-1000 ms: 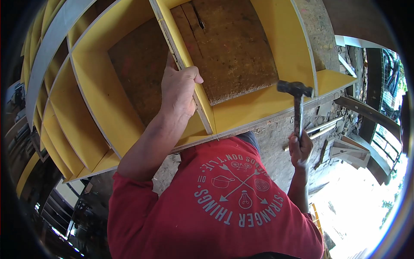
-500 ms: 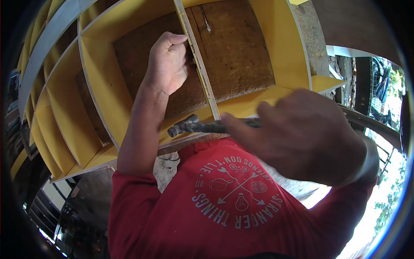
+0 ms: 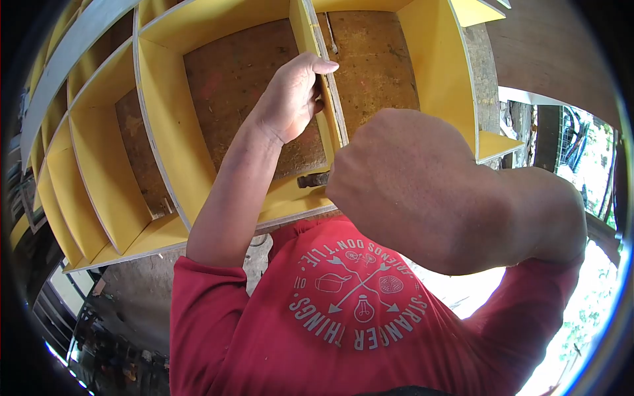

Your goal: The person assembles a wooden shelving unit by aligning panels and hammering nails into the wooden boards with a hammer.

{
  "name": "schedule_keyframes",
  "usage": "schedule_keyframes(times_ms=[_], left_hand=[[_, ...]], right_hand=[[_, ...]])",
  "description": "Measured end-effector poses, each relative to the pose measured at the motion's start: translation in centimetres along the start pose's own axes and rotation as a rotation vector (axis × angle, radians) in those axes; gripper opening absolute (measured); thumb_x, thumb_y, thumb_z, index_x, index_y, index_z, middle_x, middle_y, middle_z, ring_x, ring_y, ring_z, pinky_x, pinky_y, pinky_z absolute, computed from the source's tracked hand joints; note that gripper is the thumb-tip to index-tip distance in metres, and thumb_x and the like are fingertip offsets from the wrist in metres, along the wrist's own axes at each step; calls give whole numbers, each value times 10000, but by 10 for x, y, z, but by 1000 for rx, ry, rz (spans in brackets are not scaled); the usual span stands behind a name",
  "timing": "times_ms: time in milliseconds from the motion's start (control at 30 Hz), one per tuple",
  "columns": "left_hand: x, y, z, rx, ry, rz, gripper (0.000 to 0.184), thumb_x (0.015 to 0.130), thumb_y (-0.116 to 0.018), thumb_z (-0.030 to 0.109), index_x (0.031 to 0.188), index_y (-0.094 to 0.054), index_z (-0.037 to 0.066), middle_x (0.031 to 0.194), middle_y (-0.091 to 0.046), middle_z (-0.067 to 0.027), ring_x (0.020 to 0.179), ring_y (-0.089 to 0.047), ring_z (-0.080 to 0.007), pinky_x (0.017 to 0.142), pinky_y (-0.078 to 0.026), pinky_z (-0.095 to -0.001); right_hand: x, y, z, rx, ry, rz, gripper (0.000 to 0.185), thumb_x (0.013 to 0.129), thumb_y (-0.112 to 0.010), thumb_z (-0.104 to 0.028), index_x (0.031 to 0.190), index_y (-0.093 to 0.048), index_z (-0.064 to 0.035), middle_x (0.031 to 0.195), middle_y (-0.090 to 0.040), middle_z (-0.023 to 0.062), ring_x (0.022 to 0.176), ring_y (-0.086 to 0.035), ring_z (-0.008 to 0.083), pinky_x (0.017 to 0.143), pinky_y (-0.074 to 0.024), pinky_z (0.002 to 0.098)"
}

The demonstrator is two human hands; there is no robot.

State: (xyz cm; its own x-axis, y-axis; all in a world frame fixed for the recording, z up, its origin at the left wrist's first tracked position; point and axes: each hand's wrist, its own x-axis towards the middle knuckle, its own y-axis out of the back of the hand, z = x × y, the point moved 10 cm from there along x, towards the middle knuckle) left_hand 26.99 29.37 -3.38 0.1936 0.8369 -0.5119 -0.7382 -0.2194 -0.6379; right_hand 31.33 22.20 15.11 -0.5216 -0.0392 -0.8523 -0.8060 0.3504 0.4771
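My left hand (image 3: 290, 99) is closed round a yellow divider panel (image 3: 335, 112), its thumb lying along the raw plywood edge. My right hand (image 3: 416, 188) is a fist on a hammer; the dark hammer head (image 3: 312, 180) shows beyond the knuckles, near the lower end of the divider, while the handle is hidden by the hand. Whether the head touches the panel I cannot tell. Around both hands is a yellow wooden shelf unit (image 3: 165, 99) with several compartments and exposed plywood edges.
Brown worn board (image 3: 238, 86) shows through the compartments beneath the unit. More yellow compartments (image 3: 99, 178) stretch to the left. A brown sheet (image 3: 555, 59) is at the upper right, and a short yellow ledge (image 3: 496, 145) juts out at the right.
The divider and my left hand appear further right in view, and more of the divider's yellow side shows. My right hand has come up and turned, hiding most of the hammer.
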Motion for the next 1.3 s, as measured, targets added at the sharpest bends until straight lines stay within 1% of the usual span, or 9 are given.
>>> schedule_keyframes(times_ms=[200,300,367,433,533,700,800,1100,1300], left_hand=[[-11,-3,4,243,32,50,584,874,-761,336,1323,-567,17,1171,-564,-79,1098,-512,-215,1016,-418,-390],[-9,-4,-2,604,95,77,821,860,-799,305,1476,-441,-103,1287,-599,-201,1158,-601,-287,1051,-464,-449],[-2,-4,-11,704,-111,136,953,858,-807,275,1536,-305,-171,1353,-581,-285,1208,-631,-341,1084,-472,-468],[4,-10,-20,757,-262,208,1048,865,-759,155,1632,-117,-156,1409,-562,-363,1306,-626,-400,1146,-459,-464],[-2,-9,-28,638,-278,394,973,856,-687,46,1666,-161,-74,1404,-564,-355,1264,-646,-378,1076,-513,-440],[-8,-4,-36,400,-170,517,753,827,-541,-92,1563,-460,39,972,-531,-48,789,-523,-87,623,-460,-289],[-7,2,-36,362,-230,549,556,759,-561,-93,1298,-592,41,982,-533,-27,821,-503,-129,705,-459,-317],[-8,-3,-31,362,-258,522,645,796,-527,-137,1398,-589,88,951,-514,10,773,-471,-81,660,-423,-275],[-6,-3,-29,370,-262,520,686,817,-528,-139,1479,-528,46,978,-526,-5,762,-470,-83,662,-422,-276]], right_hand=[[1,-11,14,29,33,364,98,898,-683,-107,851,-754,-58,751,-741,125,762,-772,300,695,-606,413],[-45,-30,41,207,-11,643,129,966,-691,-176,1036,-723,-72,818,-748,135,782,-764,309,692,-574,436],[-62,-72,61,372,-195,322,211,1010,-695,-200,1192,-682,-94,887,-746,152,799,-752,322,643,-527,451],[-94,-123,72,513,-286,502,251,1024,-702,-218,1240,-669,-95,924,-755,167,810,-764,330,676,-549,466],[-104,-204,54,934,-425,560,309,981,-765,-216,1249,-685,-84,920,-771,164,823,-784,337,724,-593,445],[-112,-254,21,1186,-360,1043,257,986,-760,-124,1190,-652,-10,793,-721,161,746,-762,360,650,-562,413],[-98,-286,11,1177,-537,1045,266,1001,-750,-138,1189,-617,-5,755,-691,159,694,-740,364,610,-532,407],[-107,-303,-40,862,-495,1362,309,963,-810,-264,1134,-667,-50,717,-694,144,594,-721,335,529,-542,419],[-92,-307,-37,887,-542,1217,294,963,-800,-245,1122,-662,-40,702,-687,162,583,-707,354,513,-531,443]])
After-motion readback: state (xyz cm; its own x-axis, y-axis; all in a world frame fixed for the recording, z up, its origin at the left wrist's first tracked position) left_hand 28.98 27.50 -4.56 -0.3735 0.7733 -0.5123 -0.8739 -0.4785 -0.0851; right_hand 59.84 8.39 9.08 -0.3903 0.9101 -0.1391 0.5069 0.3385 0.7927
